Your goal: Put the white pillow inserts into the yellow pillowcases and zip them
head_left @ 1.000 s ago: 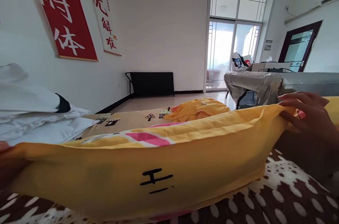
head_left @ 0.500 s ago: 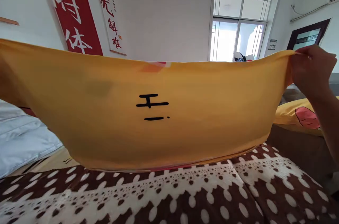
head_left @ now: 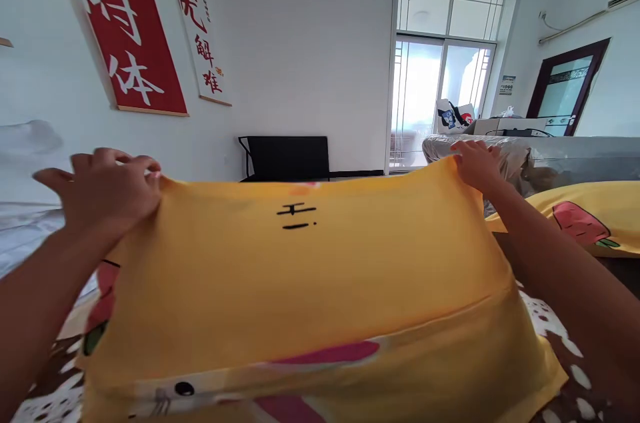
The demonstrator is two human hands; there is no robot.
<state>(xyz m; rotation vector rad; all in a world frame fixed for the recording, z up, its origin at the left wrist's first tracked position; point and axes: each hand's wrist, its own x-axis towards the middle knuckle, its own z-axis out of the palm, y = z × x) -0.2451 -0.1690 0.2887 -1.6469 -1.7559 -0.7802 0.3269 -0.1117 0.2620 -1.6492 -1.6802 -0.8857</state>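
A yellow pillowcase (head_left: 320,270) is stretched wide in front of me, with black line marks near its top and part of a printed animal face along its lower fold. My left hand (head_left: 110,186) pinches its upper left corner, fingers closed on the cloth. At the upper right corner, my right hand (head_left: 477,166) grips the fabric between thumb and fingers. The top edge runs fairly straight between both hands, and the lower part drapes in a fold over the bed. Below it, a brown and white dotted blanket (head_left: 583,403) shows at the sides.
On the right lies another yellow cloth item with a strawberry print (head_left: 583,223). Behind it is furniture under clear plastic (head_left: 590,153). A black chair (head_left: 287,158) stands by the far wall, left of a bright window (head_left: 417,90). Pale bedding (head_left: 20,230) is at the left.
Both hands have come down and closer together, bringing the pillowcase lower and nearer. My left hand has come into view. The lower cloth now lies folded, showing the printed face.
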